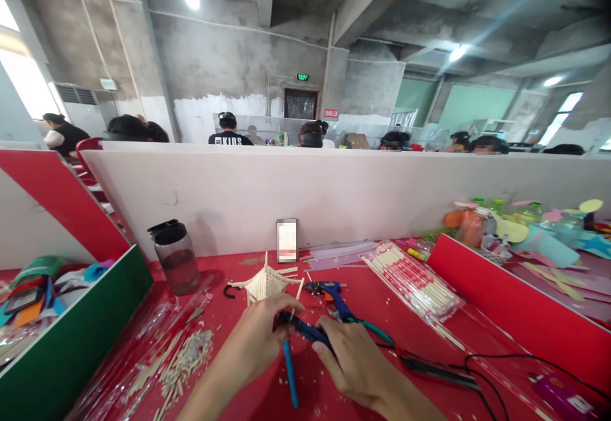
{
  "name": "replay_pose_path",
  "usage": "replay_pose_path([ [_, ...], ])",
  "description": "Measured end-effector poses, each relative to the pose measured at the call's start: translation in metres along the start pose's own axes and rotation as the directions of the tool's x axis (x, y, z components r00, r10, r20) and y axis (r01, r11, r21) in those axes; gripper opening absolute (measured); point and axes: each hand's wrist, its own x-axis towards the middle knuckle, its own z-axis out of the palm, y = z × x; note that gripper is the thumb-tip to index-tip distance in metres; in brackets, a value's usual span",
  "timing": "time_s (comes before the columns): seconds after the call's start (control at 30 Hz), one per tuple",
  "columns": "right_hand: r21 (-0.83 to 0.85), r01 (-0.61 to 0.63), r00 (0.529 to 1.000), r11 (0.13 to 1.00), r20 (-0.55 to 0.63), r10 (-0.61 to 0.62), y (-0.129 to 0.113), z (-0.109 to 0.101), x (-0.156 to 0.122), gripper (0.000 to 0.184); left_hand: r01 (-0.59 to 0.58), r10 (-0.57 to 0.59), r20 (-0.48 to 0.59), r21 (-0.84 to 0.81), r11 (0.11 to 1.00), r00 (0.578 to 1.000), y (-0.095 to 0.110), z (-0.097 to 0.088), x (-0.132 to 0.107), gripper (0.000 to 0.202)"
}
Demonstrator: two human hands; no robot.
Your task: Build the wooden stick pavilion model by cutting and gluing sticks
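A small pavilion-like model of pale wooden sticks (267, 283) stands on the red table, its roof rising to a point. My left hand (261, 330) is just in front of it, fingers curled by the dark head of a tool; what they pinch is hidden. Wrapped round that dark blue hand tool (308, 330) is my right hand (356, 358); its exact kind is unclear. A brighter blue handle (291, 379) points down below the tool head; I cannot tell whether it belongs to it. A blue glue gun (329, 292) and green-handled pliers (375, 330) lie beyond my right hand.
Cut stick pieces (188, 360) lie at left, near a dark-lidded bottle (175, 258). Bagged sticks (413, 278) lie at right with a black cable (520, 356) and a purple device (563, 399). A white partition (334, 198) stands behind; green and red boards (515, 290) flank the table.
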Motion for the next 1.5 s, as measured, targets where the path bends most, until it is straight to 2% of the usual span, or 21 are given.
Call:
replay_pose_path([
  [0.23, 0.022, 0.027, 0.999, 0.999, -0.048, -0.026, 0.001, 0.004, 0.007, 0.032, 0.053, -0.052, -0.023, 0.029, 0.998, 0.998, -0.001, -0.002, -0.001, 0.047],
  [0.6, 0.053, -0.049, 0.997, 0.997, -0.054, 0.052, 0.006, 0.016, -0.001, 0.049, 0.109, -0.108, -0.011, 0.183, 0.977, 0.994, 0.019, 0.007, -0.002, 0.044],
  [0.8, 0.019, -0.066, 0.996, 0.998, -0.054, 0.067, 0.010, 0.015, -0.002, 0.049, 0.094, -0.093, -0.014, 0.175, 0.980, 0.996, 0.014, 0.015, 0.000, 0.046],
  [0.93, -0.028, -0.083, 0.997, 0.996, -0.014, 0.082, 0.014, 0.013, -0.002, 0.048, 0.093, -0.092, -0.017, 0.160, 0.983, 0.996, 0.011, 0.020, 0.002, 0.048],
  [1.03, -0.045, -0.098, 0.995, 0.994, 0.015, 0.099, 0.015, 0.008, -0.003, 0.050, 0.050, -0.050, -0.003, 0.143, 0.988, 0.999, 0.006, 0.022, 0.003, 0.048],
  [1.23, -0.045, -0.121, 0.992, 0.992, 0.038, 0.123, 0.007, -0.011, -0.005, 0.057, -0.107, 0.096, 0.075, 0.152, 0.983, 0.993, -0.005, 0.019, 0.004, 0.053],
  [1.37, -0.059, -0.141, 0.990, 0.988, 0.023, 0.143, 0.000, -0.021, -0.008, 0.057, -0.196, 0.178, 0.120, 0.164, 0.967, 0.977, -0.003, 0.011, 0.001, 0.052],
  [1.5, -0.048, -0.137, 0.991, 0.989, 0.007, 0.137, -0.004, -0.027, -0.009, 0.057, -0.228, 0.210, 0.116, 0.173, 0.958, 0.971, 0.002, 0.006, -0.002, 0.052],
])
